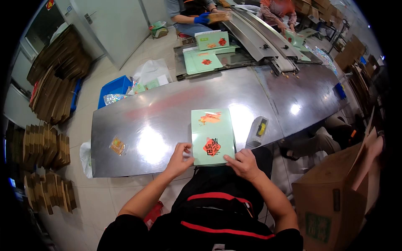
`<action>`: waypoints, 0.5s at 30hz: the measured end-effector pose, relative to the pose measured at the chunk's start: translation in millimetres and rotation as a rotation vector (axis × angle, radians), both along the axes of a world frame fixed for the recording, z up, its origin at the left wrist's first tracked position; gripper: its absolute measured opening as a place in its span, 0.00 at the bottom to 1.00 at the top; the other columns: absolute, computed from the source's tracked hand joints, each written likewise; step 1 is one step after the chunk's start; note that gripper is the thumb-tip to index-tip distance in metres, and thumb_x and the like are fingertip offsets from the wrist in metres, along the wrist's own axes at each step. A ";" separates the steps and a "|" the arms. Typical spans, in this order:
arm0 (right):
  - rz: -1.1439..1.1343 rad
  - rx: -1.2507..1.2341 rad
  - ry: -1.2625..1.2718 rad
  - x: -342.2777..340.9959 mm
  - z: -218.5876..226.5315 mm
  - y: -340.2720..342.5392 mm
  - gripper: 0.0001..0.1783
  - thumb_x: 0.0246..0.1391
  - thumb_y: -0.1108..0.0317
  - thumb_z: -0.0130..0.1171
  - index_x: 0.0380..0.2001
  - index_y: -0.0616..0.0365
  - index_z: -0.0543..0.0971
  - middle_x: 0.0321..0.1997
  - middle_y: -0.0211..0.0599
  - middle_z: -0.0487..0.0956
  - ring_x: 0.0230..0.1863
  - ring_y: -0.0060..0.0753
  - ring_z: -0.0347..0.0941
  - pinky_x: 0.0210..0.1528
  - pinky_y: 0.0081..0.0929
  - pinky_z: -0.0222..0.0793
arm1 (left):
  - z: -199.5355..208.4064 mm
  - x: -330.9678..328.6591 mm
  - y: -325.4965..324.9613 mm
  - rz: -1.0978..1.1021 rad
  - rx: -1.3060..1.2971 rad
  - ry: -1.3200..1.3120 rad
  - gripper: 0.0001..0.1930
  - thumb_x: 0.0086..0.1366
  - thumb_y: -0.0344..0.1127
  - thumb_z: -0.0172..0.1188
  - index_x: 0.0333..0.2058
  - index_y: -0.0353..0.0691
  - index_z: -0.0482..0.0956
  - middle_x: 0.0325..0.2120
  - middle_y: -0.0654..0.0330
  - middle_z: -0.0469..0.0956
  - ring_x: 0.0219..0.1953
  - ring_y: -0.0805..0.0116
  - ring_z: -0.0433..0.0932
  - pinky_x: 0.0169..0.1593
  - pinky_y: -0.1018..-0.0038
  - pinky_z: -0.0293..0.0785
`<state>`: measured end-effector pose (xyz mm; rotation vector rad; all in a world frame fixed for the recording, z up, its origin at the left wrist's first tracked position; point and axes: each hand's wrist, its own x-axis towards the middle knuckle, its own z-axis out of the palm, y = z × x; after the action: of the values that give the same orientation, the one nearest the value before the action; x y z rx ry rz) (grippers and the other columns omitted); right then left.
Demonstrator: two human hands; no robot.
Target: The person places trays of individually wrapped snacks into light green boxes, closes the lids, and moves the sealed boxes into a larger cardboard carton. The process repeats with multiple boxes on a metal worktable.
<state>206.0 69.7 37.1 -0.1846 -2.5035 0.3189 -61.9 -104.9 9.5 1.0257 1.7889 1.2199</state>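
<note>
Squarely at the near edge of the steel table lay a flat green box, pale mint with a red emblem and an orange picture on its lid, its short side overhanging toward the person. Both bare hands were on its near end. The left hand pinched the near left corner, thumb and bent fingers closed lightly on the box's edge. The right hand lay over the near right corner, fingers curled and pressing on the lid; whether it gripped underneath could not be told.

Just beside the box, toward the right end of the near edge, sat a grey tape dispenser with a yellow roll. Well apart, near the table's left near corner, lay a small clear snack packet.

Beyond the far edge stood a lower bench carrying more green boxes, some flat and one upright. A conveyor ran away from the table's far right corner. Two other people sat beside it, one with blue gloves. A blue crate stood on the floor off the table's far left corner, with stacks of folded cardboard further left, and an open carton stood to the person's right.
</note>
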 end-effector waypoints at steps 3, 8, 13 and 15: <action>-0.038 -0.009 -0.009 2.7 2.6 -1.4 0.28 0.46 0.64 0.71 0.54 0.44 0.80 0.26 0.28 0.64 0.29 0.35 0.64 0.33 0.34 0.61 | 61.9 19.9 32.4 -0.317 0.205 0.758 0.34 0.60 0.51 0.69 0.63 0.49 0.69 0.64 0.50 0.64 0.65 0.50 0.64 0.69 0.49 0.59; -0.075 -0.065 -0.024 0.7 5.9 -8.1 0.26 0.46 0.65 0.72 0.52 0.46 0.81 0.26 0.30 0.65 0.30 0.38 0.65 0.34 0.36 0.62 | 47.6 32.8 69.2 -0.668 0.182 1.013 0.38 0.64 0.62 0.61 0.70 0.60 0.63 0.74 0.55 0.53 0.75 0.46 0.48 0.72 0.36 0.42; -0.365 -1.128 0.247 -1.2 -12.0 -24.0 0.22 0.62 0.69 0.60 0.59 0.59 0.75 0.33 0.27 0.72 0.30 0.24 0.71 0.35 0.26 0.67 | 40.4 33.2 69.6 -0.721 0.170 0.996 0.36 0.64 0.59 0.62 0.70 0.64 0.64 0.74 0.59 0.54 0.76 0.48 0.49 0.72 0.35 0.41; -0.464 -1.373 0.487 -11.7 -38.4 -12.5 0.25 0.67 0.70 0.55 0.64 0.65 0.70 0.38 0.29 0.75 0.34 0.18 0.72 0.38 0.19 0.69 | 37.3 34.4 68.3 -0.717 0.191 0.994 0.36 0.63 0.57 0.63 0.68 0.63 0.65 0.73 0.59 0.55 0.75 0.48 0.50 0.72 0.34 0.42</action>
<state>194.3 57.2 -1.3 -1.0309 -1.3243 1.5770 -27.5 -36.7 46.8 2.4048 1.6561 0.4147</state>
